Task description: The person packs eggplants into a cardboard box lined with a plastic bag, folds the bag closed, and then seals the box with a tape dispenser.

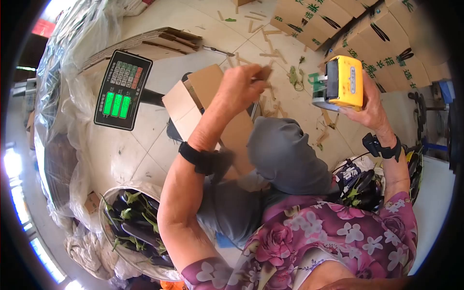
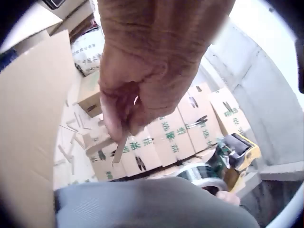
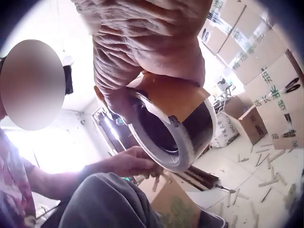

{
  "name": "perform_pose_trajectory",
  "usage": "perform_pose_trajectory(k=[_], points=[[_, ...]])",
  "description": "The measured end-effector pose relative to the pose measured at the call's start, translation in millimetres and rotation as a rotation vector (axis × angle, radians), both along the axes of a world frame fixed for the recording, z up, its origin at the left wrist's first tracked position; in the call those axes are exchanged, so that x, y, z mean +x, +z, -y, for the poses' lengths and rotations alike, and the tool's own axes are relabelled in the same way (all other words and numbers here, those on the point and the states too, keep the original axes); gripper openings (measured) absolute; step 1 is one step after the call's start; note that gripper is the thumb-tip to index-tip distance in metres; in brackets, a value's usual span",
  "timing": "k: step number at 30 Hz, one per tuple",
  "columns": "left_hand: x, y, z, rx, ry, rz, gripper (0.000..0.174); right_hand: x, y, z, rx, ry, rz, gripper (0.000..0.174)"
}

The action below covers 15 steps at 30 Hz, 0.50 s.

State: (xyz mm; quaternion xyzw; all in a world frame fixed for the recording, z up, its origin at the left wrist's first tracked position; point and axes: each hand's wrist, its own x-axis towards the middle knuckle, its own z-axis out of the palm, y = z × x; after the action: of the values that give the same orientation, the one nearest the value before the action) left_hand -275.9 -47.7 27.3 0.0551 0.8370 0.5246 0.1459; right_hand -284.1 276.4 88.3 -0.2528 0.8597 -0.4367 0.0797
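A yellow tape dispenser (image 1: pixel 349 82) with a wide roll is gripped by the right hand (image 1: pixel 372 104), raised at the right in the head view. The roll (image 3: pixel 164 133) hangs below that hand in the right wrist view. Between thumb and fingers the left hand (image 1: pixel 239 87) pinches a small cardboard strip (image 1: pixel 263 73), also seen in the left wrist view as a thin strip (image 2: pixel 120 151). Under the left forearm stands a cardboard box (image 1: pixel 186 104) on a scale, its flaps up. The scale's display (image 1: pixel 117 105) glows green.
Baskets of eggplants (image 1: pixel 140 227) stand at both sides of the person. Printed cartons (image 1: pixel 362 43) are stacked at the back right. Flattened cardboard (image 1: pixel 145 43) leans at the back left. Cardboard strips (image 1: pixel 275 55) and leaf scraps (image 1: pixel 295 78) litter the floor. A grey-clad knee (image 1: pixel 285 154) lies between the hands.
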Motion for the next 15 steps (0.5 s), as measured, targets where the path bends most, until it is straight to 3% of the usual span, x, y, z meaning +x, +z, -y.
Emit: perform_pose_trajectory(k=[1,3,4,5,7,13,14,15], points=[[0.8,3.4,-13.0,0.004,-0.004,-0.002,0.038,1.0,0.0,-3.8,0.062,0.007,-0.058,0.071],[1.7,5.4,-31.7,0.093,0.136,-0.335,0.046,1.8,-13.6,-2.0,-0.054,-0.009,-0.008,0.071],[-4.1,2.3,-31.2,0.320,0.166,-0.071,0.055,1.4,-13.9,1.6,-0.016,0.052,-0.083,0.071],[-0.3,16.0,-28.6,0.317,0.164,-0.066,0.055,1.7,-15.3,4.0,0.020,0.112,-0.155,0.072],[20.2,47.5,-22.1,0.679,0.222,0.248,0.071,3.4,-18.4,5.8,0.006,0.107,-0.144,0.072],[71.4,69.9,-14.2,0.471,0.228,0.305,0.083,0.1,-19.9,46.1,-0.075,0.165,-0.154,0.074],[76.6,71.0,-15.4,0.483,0.274,0.253,0.063,-0.2,-17.9,53.5,-0.061,0.201,-0.187,0.073],[80.3,67.9,-13.2,0.484,0.289,0.250,0.063,-0.3,-15.7,60.8,-0.047,0.237,-0.222,0.073]])
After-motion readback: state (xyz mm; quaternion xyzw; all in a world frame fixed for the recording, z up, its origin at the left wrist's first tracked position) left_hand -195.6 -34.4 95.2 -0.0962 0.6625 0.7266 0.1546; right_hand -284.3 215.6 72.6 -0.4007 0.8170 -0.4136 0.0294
